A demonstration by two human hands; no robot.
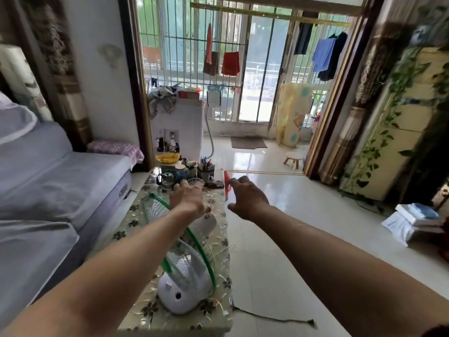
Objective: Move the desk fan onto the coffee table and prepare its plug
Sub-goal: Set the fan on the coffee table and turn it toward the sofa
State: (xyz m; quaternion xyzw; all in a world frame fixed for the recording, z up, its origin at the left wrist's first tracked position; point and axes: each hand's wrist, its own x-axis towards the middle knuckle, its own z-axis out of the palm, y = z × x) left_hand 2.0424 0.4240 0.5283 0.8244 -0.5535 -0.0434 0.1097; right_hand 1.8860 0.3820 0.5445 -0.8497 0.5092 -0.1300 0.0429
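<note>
The desk fan (184, 283), white with a green-rimmed grille, stands on the coffee table (145, 310), which has a floral lace cloth. Its grille tilts up toward the sofa and its white motor housing (206, 223) points away from me. My left hand (187, 198) is palm down just above that housing, fingers spread forward, the thumb close to it. My right hand (247, 198) hovers open past the table's right edge. The fan's black cord (267, 317) runs off the near right corner onto the floor tiles and ends in the plug (311, 322).
A grey sofa (60, 181) lines the table's left side. The table's far end holds a glass teapot (167, 178), a yellow bowl (167, 158) and a pen pot (206, 170). A red-handled stick (227, 184) leans at the far right corner. Books (418, 215) and a stool (292, 159) sit on the floor.
</note>
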